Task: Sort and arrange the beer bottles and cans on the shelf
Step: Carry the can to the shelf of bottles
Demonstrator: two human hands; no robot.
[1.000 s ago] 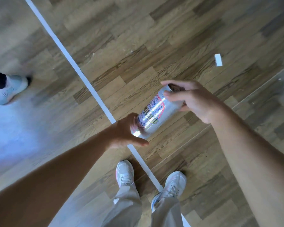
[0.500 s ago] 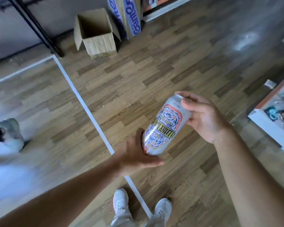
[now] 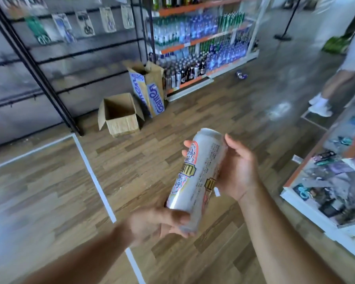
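Observation:
A tall silver beer can (image 3: 197, 177) with a patterned label is held tilted between both hands, in the lower middle of the view. My left hand (image 3: 158, 223) cups its bottom end. My right hand (image 3: 237, 167) wraps its upper half from the right, fingertips showing on the far side. Far ahead stands the drinks shelf (image 3: 199, 48) with orange edges, filled with several rows of bottles and cans. One small can (image 3: 241, 75) lies on the floor in front of it.
An open cardboard box (image 3: 119, 115) and a taller printed box (image 3: 147, 87) stand left of the shelf. A black rack (image 3: 35, 64) with hanging goods fills the left. A low display (image 3: 328, 187) runs along the right. Another person's legs (image 3: 326, 95) are far right. White tape (image 3: 96, 181) crosses the wooden floor.
The view has swung up from the floor to the shelf and boxes. The can has turned more upright in my hands, with its label rotated.

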